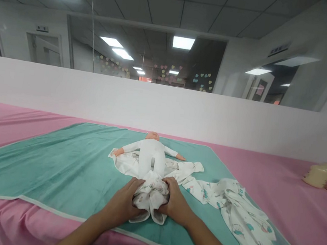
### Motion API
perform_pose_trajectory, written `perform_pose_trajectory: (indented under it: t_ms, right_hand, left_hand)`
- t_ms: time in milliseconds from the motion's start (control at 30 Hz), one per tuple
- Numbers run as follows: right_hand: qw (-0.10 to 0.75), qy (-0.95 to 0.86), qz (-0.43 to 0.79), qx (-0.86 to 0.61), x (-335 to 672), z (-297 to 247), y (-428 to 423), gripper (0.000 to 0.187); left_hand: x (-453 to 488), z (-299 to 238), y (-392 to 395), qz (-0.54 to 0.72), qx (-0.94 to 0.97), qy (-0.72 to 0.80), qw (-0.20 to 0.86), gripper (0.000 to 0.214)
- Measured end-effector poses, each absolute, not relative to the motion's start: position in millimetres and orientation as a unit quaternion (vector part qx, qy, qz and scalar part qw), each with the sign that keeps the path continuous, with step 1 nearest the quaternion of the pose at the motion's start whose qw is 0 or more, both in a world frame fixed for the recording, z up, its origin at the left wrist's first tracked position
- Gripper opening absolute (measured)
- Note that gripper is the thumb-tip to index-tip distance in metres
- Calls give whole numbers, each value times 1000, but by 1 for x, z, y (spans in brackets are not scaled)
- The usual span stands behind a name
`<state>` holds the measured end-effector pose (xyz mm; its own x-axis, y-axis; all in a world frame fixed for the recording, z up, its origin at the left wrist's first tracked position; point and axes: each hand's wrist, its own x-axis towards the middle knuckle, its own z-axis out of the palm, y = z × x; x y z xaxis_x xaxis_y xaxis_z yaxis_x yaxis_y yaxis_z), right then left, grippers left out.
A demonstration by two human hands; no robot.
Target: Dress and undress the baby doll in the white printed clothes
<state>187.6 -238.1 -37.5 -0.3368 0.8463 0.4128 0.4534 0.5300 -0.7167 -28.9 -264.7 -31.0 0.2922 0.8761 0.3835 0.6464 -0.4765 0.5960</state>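
A baby doll (151, 157) in a white bodysuit lies on its back, head at the far end and arms spread. My left hand (125, 200) and my right hand (175, 201) grip the two sides of a bunched white printed baby garment (151, 191) around the doll's lower legs. The doll's feet are hidden in the cloth. A spread white printed part (124, 163) lies under the doll, with a sleeve (189, 168) reaching right. Whether it joins the bunched part, I cannot tell.
A green blanket (69, 166) with a white border covers part of the pink tabletop (277, 175). More white printed baby clothing (252, 224) lies to the right. At the far right is a pale yellow bottle-like object (318, 175) beside something skin-coloured. A white wall with windows stands behind.
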Motion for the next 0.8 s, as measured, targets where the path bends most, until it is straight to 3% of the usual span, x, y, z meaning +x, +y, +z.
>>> perform_pose_trajectory:
  t_ms: [200, 467, 667, 800]
  right_hand:
    - [377, -773, 279, -427, 184, -30, -249, 51]
    - [401, -750, 240, -469, 183, -40, -260, 49]
    - [439, -728, 251, -463, 174, -40, -297, 27]
    - [409, -753, 229, -463, 181, -39, -339, 28]
  left_hand:
    - [-30, -27, -272, 332, 772, 509, 182, 45]
    - [-36, -25, -277, 314, 770, 531, 161, 42]
    - [-33, -41, -305, 297, 807, 499, 106, 30]
    - [-34, -41, -343, 239, 839, 465, 150, 27]
